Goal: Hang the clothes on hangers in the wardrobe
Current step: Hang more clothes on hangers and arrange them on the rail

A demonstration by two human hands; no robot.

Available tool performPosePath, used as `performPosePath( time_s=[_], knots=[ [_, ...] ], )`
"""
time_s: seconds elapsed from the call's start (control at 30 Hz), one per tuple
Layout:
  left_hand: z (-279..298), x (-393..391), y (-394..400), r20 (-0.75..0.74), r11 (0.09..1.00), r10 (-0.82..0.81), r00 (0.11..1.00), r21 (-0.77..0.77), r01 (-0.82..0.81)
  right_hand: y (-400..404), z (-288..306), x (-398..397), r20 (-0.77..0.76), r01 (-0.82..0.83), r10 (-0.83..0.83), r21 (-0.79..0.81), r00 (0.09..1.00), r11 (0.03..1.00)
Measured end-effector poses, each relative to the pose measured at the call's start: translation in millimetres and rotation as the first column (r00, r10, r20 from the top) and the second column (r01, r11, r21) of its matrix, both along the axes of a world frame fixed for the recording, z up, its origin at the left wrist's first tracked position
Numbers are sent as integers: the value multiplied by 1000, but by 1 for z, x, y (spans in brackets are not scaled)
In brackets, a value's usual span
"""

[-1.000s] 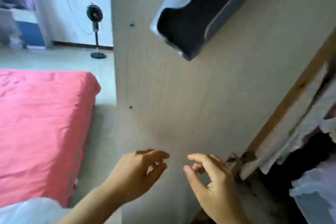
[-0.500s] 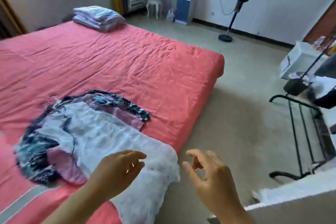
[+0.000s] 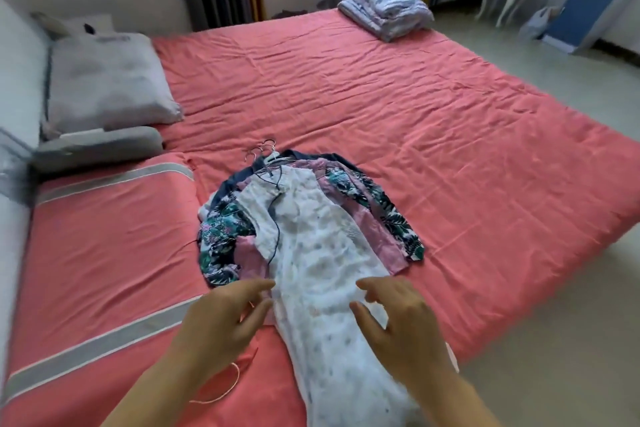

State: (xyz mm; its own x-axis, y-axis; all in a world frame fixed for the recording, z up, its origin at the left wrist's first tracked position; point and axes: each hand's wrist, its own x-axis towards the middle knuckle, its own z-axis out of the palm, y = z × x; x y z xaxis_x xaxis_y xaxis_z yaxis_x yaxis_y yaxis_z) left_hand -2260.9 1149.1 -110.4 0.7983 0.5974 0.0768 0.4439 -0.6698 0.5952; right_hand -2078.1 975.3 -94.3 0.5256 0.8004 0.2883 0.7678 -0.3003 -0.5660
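Hands hovering, left hand (image 3: 221, 319) and right hand (image 3: 398, 319) both loose-fingered, gripping nothing. White dress (image 3: 311, 253) lying topmost on clothes pile (image 3: 363, 204) on bed (image 3: 450, 135). Reaching further up toward hanger hooks (image 3: 261, 149), lifting by hook, avoiding dragging garments beneath.

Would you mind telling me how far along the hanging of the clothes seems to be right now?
Done: the garments in the pile on the bed already seem to be on hangers; hooks poke out at the top. In hand: nothing yet; left hand and right hand hover open over the white dress. Left: carrying the white dress and the floral garments beneath to the wardrobe, which is out of view.
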Motion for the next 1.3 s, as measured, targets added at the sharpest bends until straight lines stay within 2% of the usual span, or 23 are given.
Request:
performPosePath(
  time_s=[0.23, 0.3, 0.4, 0.43, 0.47, 0.53, 0.63, 0.83, 0.93, 1.07, 1.13, 1.3],
  knots=[
    [-28, 77, 59, -85, 971, 207, 975, -105, -215, 109, -48, 92, -70, -182, 174, -124, 982, 976],
    [-49, 103, 79, -150, 951, 247, 957, -152, -269, 141, -72, 124, -123, -214, 195, -168, 973, 962],
    [-78, 138, 107, -256, 918, 303, 918, -179, -353, 187, -111, 167, -108, -226, 207, -222, 972, 948],
    [-117, 164, 132, -281, 884, 357, 891, -208, -419, 221, -148, 199, -114, -251, 229, -241, 967, 937],
    [-123, 167, 136, -313, 864, 374, 873, -224, -451, 229, -158, 207, -154, -274, 238, -278, 959, 921],
    [-129, 169, 142, -346, 835, 396, 851, -250, -490, 242, -171, 217, -176, -265, 219, -305, 960, 915],
    [-171, 190, 172, -336, 776, 501, 797, -233, -586, 282, -221, 248, -245, -263, 186, -334, 952, 905],
    [-221, 207, 218, -420, 742, 511, 750, -224, -631, 364, -280, 274, -276, -278, 187, -341, 943, 898],
    [-238, 209, 232, -451, 736, 508, 734, -216, -641, 403, -304, 280, -236, -301, 231, -328, 944, 895],
    [-248, 211, 239, -465, 738, 501, 730, -211, -641, 442, -330, 288, -66, -303, 320, -537, 945, 787],
    [-249, 211, 240, -469, 737, 501, 728, -211, -642, 454, -339, 289, -54, -275, 310, -619, 949, 735],
    [-244, 208, 234, -462, 755, 492, 738, -196, -626, 463, -339, 286, 59, -199, 280, -564, 958, 801]
  ],
)
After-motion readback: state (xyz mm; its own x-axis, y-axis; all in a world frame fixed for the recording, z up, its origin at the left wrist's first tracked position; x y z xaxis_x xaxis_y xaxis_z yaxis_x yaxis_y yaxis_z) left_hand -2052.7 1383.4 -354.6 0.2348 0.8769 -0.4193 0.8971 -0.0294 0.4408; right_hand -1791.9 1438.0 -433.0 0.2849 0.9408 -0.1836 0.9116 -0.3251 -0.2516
